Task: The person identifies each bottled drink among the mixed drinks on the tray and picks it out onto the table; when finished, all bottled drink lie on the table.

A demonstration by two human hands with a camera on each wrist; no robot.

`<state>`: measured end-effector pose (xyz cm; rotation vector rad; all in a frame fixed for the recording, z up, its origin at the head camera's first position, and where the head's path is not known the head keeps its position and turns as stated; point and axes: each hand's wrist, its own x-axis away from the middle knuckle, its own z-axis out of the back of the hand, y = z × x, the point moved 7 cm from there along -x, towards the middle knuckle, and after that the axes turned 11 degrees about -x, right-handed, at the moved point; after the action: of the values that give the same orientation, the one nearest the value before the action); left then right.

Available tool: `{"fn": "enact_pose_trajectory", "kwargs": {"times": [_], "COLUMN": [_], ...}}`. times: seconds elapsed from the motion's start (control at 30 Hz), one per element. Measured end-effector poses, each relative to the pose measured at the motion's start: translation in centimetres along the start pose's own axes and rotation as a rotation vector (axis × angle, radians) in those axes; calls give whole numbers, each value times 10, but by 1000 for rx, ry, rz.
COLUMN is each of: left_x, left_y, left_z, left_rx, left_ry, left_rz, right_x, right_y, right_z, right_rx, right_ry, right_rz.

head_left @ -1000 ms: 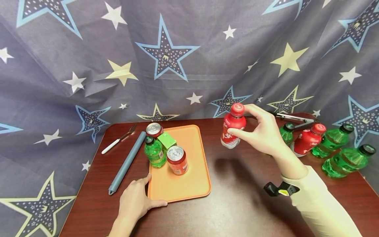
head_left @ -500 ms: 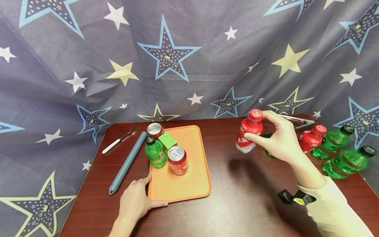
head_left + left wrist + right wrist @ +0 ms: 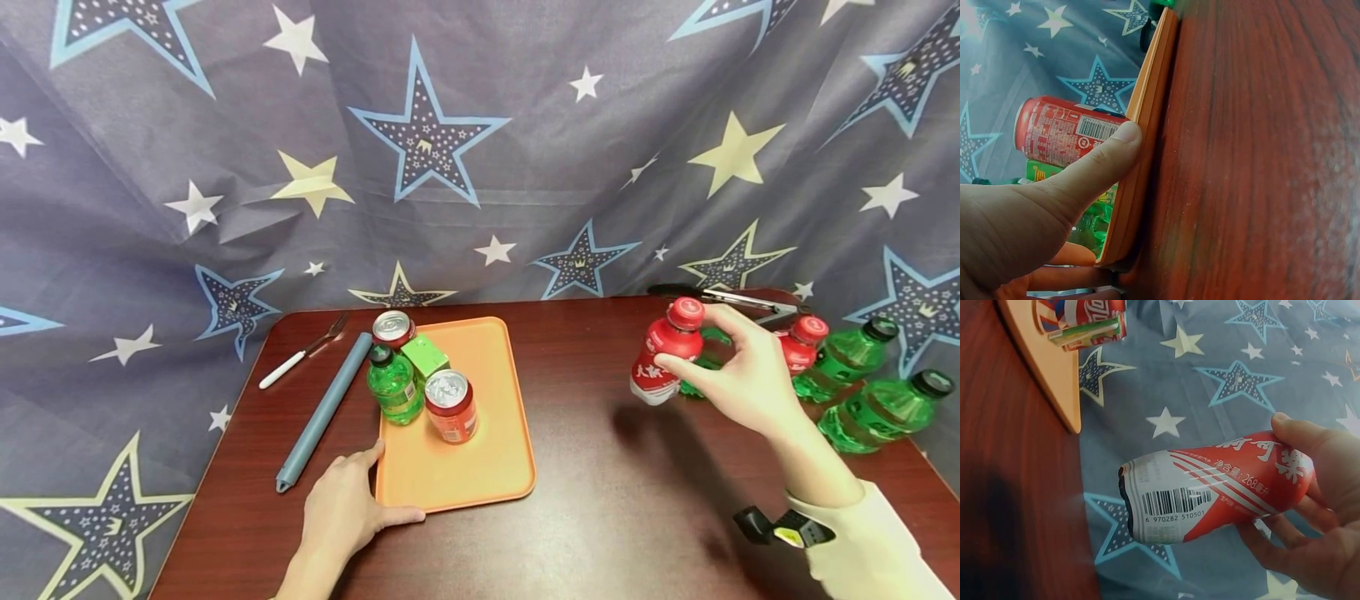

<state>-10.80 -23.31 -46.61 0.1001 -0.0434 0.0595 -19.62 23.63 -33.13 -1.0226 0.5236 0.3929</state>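
My right hand point(image 3: 750, 379) grips a red soda bottle point(image 3: 667, 350) with a red cap, thumb on one side and fingers on the other. The bottle is above the table, slightly tilted, its shadow below it; the right wrist view shows its white base and barcode point(image 3: 1177, 502). My left hand point(image 3: 341, 504) rests at the near left corner of an orange tray point(image 3: 487, 467), thumb along the front rim and fingers at the left side. On the tray stand two red cans point(image 3: 450, 408), a green bottle point(image 3: 393, 387) and a small green box point(image 3: 425, 357).
Right of my right hand lie another red bottle point(image 3: 801, 342) and green bottles point(image 3: 873, 417), with one green bottle partly hidden behind the held bottle. Tongs point(image 3: 738, 300) lie at the back. Left of the tray are a grey-blue rod point(image 3: 322, 412) and a white-handled fork point(image 3: 300, 354).
My right hand has carried the red bottle rightward and toward me, closer to the bottles at the right. My left hand and the tray have stayed in place.
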Motion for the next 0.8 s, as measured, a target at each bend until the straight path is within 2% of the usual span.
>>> {"fn": "enact_pose_trajectory", "kwargs": {"times": [0.53,0.8], "left_x": [0,-1], "left_y": [-1,0], "left_z": [-1,-2], "left_rx": [-3,-2], "left_ry": [4,11], "left_rz": [-2,-6], "right_x": [42,55], "right_y": [43,55], "right_z": [23,39], "right_rx": [-7,79], "right_ry": [74,131], "right_rz": [-151,-190]}}
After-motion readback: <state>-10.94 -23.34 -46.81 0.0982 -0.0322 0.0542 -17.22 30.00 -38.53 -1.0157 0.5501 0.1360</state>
